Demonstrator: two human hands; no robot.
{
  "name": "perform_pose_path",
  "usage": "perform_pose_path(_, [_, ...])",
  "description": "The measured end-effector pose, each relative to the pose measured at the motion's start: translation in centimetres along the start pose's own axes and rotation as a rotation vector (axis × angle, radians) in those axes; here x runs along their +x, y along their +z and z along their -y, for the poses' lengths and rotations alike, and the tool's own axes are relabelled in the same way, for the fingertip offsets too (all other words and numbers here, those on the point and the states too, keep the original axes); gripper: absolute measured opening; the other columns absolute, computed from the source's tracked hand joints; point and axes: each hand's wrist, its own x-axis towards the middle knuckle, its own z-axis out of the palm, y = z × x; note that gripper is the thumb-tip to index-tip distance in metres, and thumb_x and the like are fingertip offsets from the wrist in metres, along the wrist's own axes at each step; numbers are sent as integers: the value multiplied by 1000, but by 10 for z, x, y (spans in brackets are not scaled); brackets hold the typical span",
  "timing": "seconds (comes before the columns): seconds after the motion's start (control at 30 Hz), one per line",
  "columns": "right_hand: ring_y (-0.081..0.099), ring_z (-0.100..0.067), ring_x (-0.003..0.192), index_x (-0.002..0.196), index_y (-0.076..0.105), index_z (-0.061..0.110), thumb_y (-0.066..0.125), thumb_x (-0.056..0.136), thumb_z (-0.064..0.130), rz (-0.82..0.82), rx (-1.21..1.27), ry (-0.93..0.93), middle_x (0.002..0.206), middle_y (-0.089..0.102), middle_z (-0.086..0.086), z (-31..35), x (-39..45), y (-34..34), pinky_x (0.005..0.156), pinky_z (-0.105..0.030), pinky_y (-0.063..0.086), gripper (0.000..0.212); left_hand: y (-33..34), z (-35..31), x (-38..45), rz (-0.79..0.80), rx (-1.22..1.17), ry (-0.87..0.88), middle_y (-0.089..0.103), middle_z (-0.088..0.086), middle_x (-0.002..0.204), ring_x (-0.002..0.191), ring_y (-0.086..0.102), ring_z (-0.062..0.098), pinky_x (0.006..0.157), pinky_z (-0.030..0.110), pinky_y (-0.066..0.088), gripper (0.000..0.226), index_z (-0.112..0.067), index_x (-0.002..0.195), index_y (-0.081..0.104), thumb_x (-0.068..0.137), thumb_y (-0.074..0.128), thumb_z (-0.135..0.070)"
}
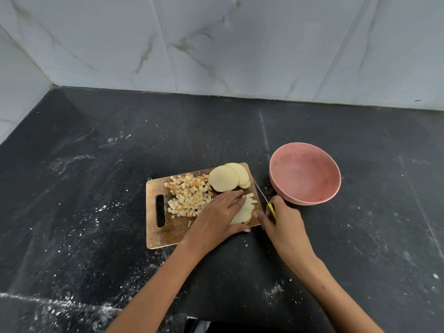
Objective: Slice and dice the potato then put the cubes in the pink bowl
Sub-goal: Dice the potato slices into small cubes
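A wooden cutting board (163,231) lies on the dark countertop (96,164), its handle slot toward the left side. Across the middle of the board sits a heap of potato cubes (188,195), and at the board's far right corner a few round potato slices (227,180) overlap one another. The left hand (216,218) rests flat on the board's near right part, fingers straight and pressed together over a stack of partly cut slices (243,211), with the thumb stretched along the board's near edge. A few strips (251,198) already separated lie at the far end of that stack. Just off the board's right edge, the right hand (283,223) curls its fingers round the yellow handle of a knife (266,203), whose thin blade points away along the right edge of the board. The pink bowl (305,174) stands on the countertop right of the board, just beyond the knife hand, with no cubes inside
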Motion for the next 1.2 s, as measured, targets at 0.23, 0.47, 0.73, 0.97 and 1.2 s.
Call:
perform_pose_path(0.23, [57,-17,66,87,50,14,44,101,32,116,106,170,77,60,-2,-9,-24,5,65,-36,49,23,-4,4,6,68,-78,20,51,7,140,131,44,18,106,24,34,67,-6,137,51,84,68,-44])
perform_pose_path(0.47, [58,-22,74,96,39,16,29,104,25,151,-40,201,83,59,-7,8,-26,10,63,-36,46,15,2,-3,6,42,197,86,66,9,122,112,64,20,99,29,37,58,-5,119,66,90,39,-47])
perform_pose_path(0.73, [61,-28,86,106,37,14,34,101,17,189,-159,277,96,62,-11,23,-24,18,69,-38,48,6,5,-9,5,14,152,59,64,11,124,114,63,19,99,31,40,53,-6,119,66,92,36,-40])
perform_pose_path(0.97, [61,-28,93,118,37,10,38,97,10,265,-233,341,105,60,-13,27,-14,23,67,-35,43,21,11,-15,4,5,100,-17,64,13,124,113,63,23,95,37,49,50,-3,119,66,91,38,-34])
perform_pose_path(1.2, [62,-25,84,98,33,17,23,105,30,269,-214,344,91,61,-7,9,-50,28,70,-38,48,19,12,-21,5,29,111,-75,65,12,122,112,64,21,92,36,51,52,-4,117,67,91,36,-35])
